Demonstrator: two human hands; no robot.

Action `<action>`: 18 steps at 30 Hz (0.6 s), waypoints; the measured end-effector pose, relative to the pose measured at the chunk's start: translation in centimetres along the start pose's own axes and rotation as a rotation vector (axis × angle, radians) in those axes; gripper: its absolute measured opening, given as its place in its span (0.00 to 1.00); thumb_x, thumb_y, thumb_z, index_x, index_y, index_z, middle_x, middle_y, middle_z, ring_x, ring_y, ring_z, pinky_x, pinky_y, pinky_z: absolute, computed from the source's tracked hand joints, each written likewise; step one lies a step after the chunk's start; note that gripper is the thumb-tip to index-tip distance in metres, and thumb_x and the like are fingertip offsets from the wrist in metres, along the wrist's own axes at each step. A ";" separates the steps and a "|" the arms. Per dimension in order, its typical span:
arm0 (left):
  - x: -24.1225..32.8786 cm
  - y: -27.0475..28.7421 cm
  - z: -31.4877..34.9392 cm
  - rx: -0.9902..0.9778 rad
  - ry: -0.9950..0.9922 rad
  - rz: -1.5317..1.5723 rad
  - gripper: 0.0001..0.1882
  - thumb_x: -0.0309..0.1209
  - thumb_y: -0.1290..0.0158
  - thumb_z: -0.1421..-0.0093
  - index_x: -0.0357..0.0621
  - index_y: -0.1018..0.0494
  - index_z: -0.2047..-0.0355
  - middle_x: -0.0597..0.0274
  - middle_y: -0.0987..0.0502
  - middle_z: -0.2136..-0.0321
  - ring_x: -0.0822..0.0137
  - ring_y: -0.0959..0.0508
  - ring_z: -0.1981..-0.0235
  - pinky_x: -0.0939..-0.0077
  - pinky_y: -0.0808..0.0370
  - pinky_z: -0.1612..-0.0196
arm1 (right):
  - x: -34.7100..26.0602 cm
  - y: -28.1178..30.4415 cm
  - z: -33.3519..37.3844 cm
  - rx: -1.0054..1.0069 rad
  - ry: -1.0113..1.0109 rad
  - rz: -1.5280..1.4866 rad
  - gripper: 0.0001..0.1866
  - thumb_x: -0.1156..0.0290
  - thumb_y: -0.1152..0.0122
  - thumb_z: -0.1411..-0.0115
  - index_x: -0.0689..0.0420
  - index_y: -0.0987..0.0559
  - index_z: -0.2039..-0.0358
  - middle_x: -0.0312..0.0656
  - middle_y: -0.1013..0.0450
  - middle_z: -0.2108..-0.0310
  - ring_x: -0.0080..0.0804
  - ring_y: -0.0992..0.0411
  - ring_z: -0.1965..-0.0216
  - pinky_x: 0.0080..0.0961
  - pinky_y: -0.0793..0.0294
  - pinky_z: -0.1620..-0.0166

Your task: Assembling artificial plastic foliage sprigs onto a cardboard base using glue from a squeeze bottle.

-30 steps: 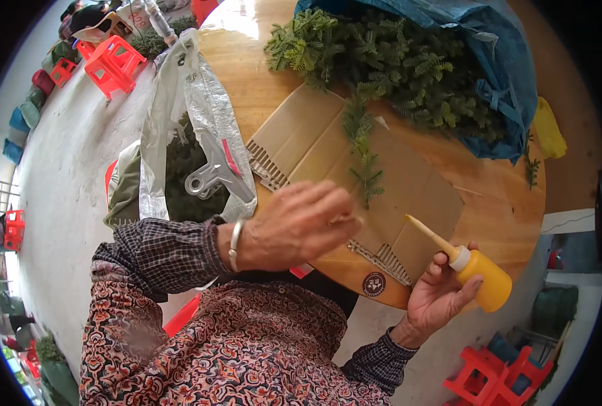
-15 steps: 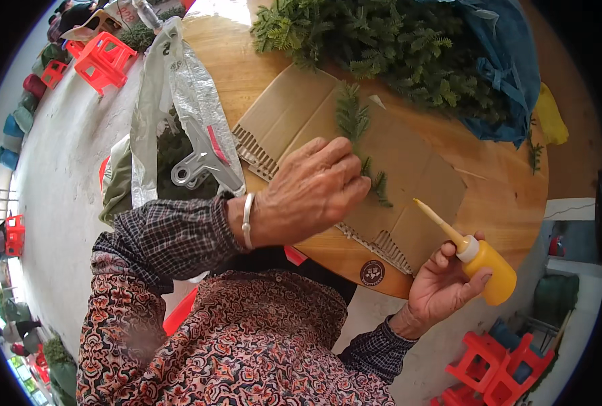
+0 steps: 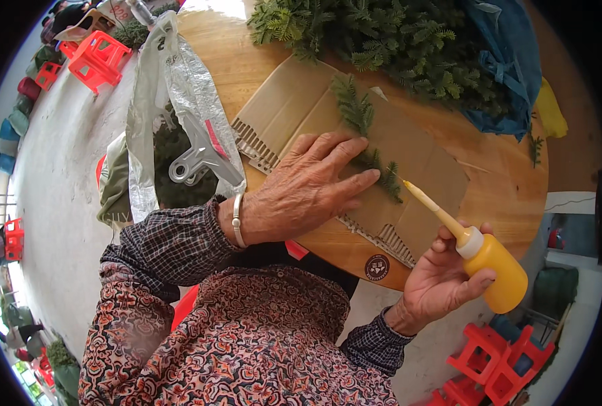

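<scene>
My left hand (image 3: pixel 314 188) lies over a piece of cardboard (image 3: pixel 423 162), its fingers stretched out and thumb apart. It rests beside and partly over a green fir sprig (image 3: pixel 356 111), hiding the sprig's middle. A side twig reaches out past the thumb. In my right hand (image 3: pixel 433 281) is a yellow squeeze bottle (image 3: pixel 496 274) with a white collar. Its long pale nozzle tilts up and left, the tip close to the sprig's lower end without clearly touching it.
A heap of fir branches (image 3: pixel 396 47) in a blue plastic bag (image 3: pixel 511 68) covers the wooden table's (image 3: pixel 511 196) far side. Left of the table, a large grey clip (image 3: pixel 203 159) holds a silvery plastic bag (image 3: pixel 149 135). Red stools (image 3: pixel 98 61) stand on the floor.
My left hand has gone from a closed pinch over the sprig to lying flatter with fingers extended. The bottle in my right hand has shifted slightly; its tip is now nearer the sprig.
</scene>
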State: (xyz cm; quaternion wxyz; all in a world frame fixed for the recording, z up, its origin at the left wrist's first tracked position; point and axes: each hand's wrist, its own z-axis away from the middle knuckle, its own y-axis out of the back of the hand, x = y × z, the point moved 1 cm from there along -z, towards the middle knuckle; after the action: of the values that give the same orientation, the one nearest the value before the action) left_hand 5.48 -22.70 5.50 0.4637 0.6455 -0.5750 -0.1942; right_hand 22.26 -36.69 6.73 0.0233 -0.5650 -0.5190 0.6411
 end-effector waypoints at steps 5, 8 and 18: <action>0.7 0.9 0.3 -0.034 0.023 -0.017 0.19 0.34 0.46 0.50 0.46 0.30 0.57 0.54 0.37 0.50 0.59 0.35 0.58 0.66 0.38 0.55 | 0.2 -0.3 0.2 -0.018 -0.003 0.021 0.34 0.50 0.40 0.43 0.61 0.36 0.45 0.50 0.31 0.58 0.33 0.29 0.63 0.16 0.28 0.62; 1.0 0.6 0.5 -0.026 0.046 0.000 0.19 0.34 0.46 0.50 0.46 0.30 0.56 0.55 0.37 0.50 0.59 0.36 0.58 0.67 0.39 0.55 | 0.5 0.2 0.2 0.017 -0.011 0.042 0.35 0.48 0.41 0.44 0.60 0.36 0.44 0.51 0.30 0.58 0.34 0.28 0.65 0.18 0.27 0.64; 1.1 -0.5 1.3 -0.018 0.055 -0.023 0.19 0.35 0.47 0.49 0.45 0.30 0.56 0.56 0.37 0.51 0.60 0.37 0.55 0.68 0.41 0.55 | 1.2 0.8 0.3 0.040 0.020 0.287 0.36 0.47 0.41 0.44 0.60 0.37 0.44 0.52 0.28 0.60 0.35 0.27 0.69 0.19 0.25 0.66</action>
State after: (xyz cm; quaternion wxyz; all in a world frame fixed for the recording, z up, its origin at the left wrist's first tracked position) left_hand 5.01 -24.21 4.77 0.4830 0.6529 -0.5527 -0.1870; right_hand 22.04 -36.54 5.27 -0.0521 -0.6392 -0.4195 0.6425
